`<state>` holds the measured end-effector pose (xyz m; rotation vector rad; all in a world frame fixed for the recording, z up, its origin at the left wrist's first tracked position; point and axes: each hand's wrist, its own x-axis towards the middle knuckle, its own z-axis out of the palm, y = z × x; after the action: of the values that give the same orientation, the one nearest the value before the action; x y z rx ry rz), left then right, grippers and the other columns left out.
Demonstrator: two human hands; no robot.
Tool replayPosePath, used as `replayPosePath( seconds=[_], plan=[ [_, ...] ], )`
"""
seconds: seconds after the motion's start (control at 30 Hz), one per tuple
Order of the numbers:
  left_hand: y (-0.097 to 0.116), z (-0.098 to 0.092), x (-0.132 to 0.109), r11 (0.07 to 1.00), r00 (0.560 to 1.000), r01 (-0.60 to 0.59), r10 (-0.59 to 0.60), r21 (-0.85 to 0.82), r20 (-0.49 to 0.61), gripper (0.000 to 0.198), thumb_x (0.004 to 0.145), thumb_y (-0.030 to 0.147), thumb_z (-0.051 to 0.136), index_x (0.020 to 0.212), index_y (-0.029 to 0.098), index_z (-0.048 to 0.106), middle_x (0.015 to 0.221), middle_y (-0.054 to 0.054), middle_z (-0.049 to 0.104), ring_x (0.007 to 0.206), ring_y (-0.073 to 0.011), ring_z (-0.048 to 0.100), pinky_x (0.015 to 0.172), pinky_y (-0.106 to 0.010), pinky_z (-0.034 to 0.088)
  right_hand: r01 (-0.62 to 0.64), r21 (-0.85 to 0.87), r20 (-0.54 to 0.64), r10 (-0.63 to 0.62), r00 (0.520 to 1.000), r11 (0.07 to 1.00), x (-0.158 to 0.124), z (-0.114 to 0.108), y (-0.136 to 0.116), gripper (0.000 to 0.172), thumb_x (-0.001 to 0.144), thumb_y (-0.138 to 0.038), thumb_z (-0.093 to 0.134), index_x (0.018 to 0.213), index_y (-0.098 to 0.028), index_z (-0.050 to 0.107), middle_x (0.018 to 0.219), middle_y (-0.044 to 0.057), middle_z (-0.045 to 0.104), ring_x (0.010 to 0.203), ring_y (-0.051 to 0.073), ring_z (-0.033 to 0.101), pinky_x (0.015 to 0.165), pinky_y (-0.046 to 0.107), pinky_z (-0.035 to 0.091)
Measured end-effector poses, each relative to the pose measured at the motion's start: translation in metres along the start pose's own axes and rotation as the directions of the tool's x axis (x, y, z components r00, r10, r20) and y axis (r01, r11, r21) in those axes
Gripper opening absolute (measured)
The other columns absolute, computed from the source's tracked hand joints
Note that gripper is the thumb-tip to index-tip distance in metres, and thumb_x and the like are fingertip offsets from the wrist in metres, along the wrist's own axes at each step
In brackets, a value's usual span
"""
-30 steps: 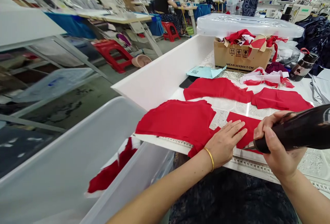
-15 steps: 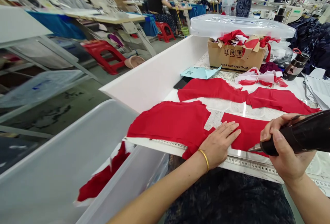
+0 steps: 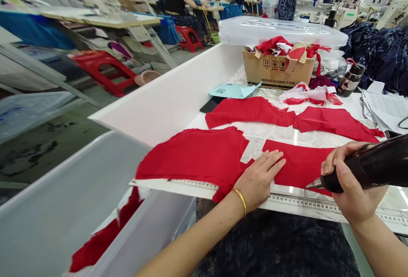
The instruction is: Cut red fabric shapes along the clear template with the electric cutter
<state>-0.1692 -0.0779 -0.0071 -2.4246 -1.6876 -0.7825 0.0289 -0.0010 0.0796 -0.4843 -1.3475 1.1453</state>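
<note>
My left hand (image 3: 256, 182), with a gold bangle at the wrist, lies flat with fingers stretched. It presses on the red fabric between a wide left piece (image 3: 191, 151) and a right piece (image 3: 296, 164). My right hand (image 3: 357, 187) is wrapped around a thick black handheld tool (image 3: 369, 170) with a pointed metal tip. That tip is at the lower part of the right piece; whether it touches the cloth I cannot tell. Below the fabric, a measuring tape (image 3: 296, 201) runs along the table's front edge. Two more red pieces (image 3: 250, 112) lie farther back.
A white raised panel (image 3: 165, 92) borders the table on the left. Beyond it stands a translucent bin (image 3: 105, 162) with red fabric inside. At the back are a cardboard box (image 3: 277, 71) of scraps, a black bottle (image 3: 350, 80) and papers (image 3: 387, 105). People sit at sewing machines farther off.
The view has turned slightly right, so the table and fabric appear farther left. My left hand stays pressed on the cloth, and the black tool keeps its place in my right hand.
</note>
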Motion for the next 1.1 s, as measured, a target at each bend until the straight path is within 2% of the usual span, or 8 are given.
replayPosePath(
  seconds=[0.1, 0.3, 0.5, 0.7, 0.9, 1.1],
  plan=[
    [-0.001, 0.0, -0.001, 1.0, 1.0, -0.004, 0.004, 0.002, -0.01, 0.063, 0.081, -0.006, 0.04, 0.139, 0.012, 0.058, 0.144, -0.016, 0.061, 0.141, -0.0288, 0.053, 0.116, -0.051, 0.05, -0.019, 0.003, -0.012, 0.019, 1.0, 1.0, 0.001, -0.01, -0.004, 0.027, 0.085, -0.017, 0.073, 0.106, -0.025, 0.059, 0.071, -0.006, 0.059, 0.056, 0.011, 0.06, 0.054, 0.027, 0.054],
    [-0.002, -0.001, -0.002, 1.0, 1.0, 0.006, -0.006, -0.025, -0.009, 0.069, 0.083, -0.006, 0.04, 0.147, 0.015, 0.054, 0.147, -0.014, 0.059, 0.142, -0.0283, 0.051, 0.118, -0.051, 0.049, -0.014, -0.04, -0.037, 0.012, 0.999, 0.999, 0.003, -0.029, -0.014, 0.026, 0.085, -0.023, 0.077, 0.105, -0.026, 0.061, 0.069, -0.006, 0.059, 0.055, 0.013, 0.058, 0.053, 0.028, 0.051],
    [-0.001, -0.003, -0.001, 1.0, 0.999, -0.008, 0.008, 0.002, -0.037, 0.066, 0.083, -0.007, 0.039, 0.143, 0.013, 0.057, 0.144, -0.014, 0.061, 0.141, -0.0278, 0.053, 0.118, -0.049, 0.048, -0.005, -0.069, -0.057, 0.001, 0.998, 0.998, 0.001, -0.034, -0.013, 0.023, 0.084, -0.025, 0.079, 0.098, -0.026, 0.06, 0.068, -0.006, 0.058, 0.054, 0.014, 0.059, 0.052, 0.031, 0.052],
    [0.004, -0.015, -0.003, 1.0, 0.999, 0.003, -0.002, 0.031, -0.045, 0.066, 0.086, -0.006, 0.037, 0.146, 0.015, 0.054, 0.144, -0.014, 0.061, 0.142, -0.0274, 0.052, 0.119, -0.049, 0.047, -0.003, -0.012, -0.069, 0.002, 0.998, 1.0, 0.004, -0.033, -0.013, 0.024, 0.082, -0.025, 0.081, 0.098, -0.026, 0.062, 0.067, -0.006, 0.059, 0.053, 0.013, 0.058, 0.05, 0.029, 0.051],
    [0.017, -0.012, -0.011, 0.997, 1.0, -0.017, 0.018, 0.071, -0.008, 0.06, 0.081, -0.006, 0.039, 0.136, 0.009, 0.058, 0.14, -0.016, 0.064, 0.138, -0.0285, 0.056, 0.116, -0.049, 0.049, 0.013, 0.03, -0.063, -0.011, 0.998, 0.999, 0.022, -0.018, 0.0, 0.03, 0.078, -0.024, 0.082, 0.1, -0.026, 0.062, 0.066, -0.007, 0.059, 0.051, 0.013, 0.058, 0.048, 0.027, 0.051],
    [0.032, -0.004, -0.004, 1.0, 0.999, -0.021, 0.021, -0.009, 0.038, 0.052, 0.088, 0.004, 0.046, 0.139, 0.006, 0.056, 0.144, -0.021, 0.06, 0.144, -0.0308, 0.049, 0.117, -0.05, 0.048, 0.033, 0.006, -0.018, -0.032, 0.999, 0.999, 0.044, 0.026, 0.035, 0.027, 0.081, -0.025, 0.075, 0.102, -0.025, 0.057, 0.066, -0.007, 0.058, 0.052, 0.014, 0.059, 0.049, 0.029, 0.051]
  ],
)
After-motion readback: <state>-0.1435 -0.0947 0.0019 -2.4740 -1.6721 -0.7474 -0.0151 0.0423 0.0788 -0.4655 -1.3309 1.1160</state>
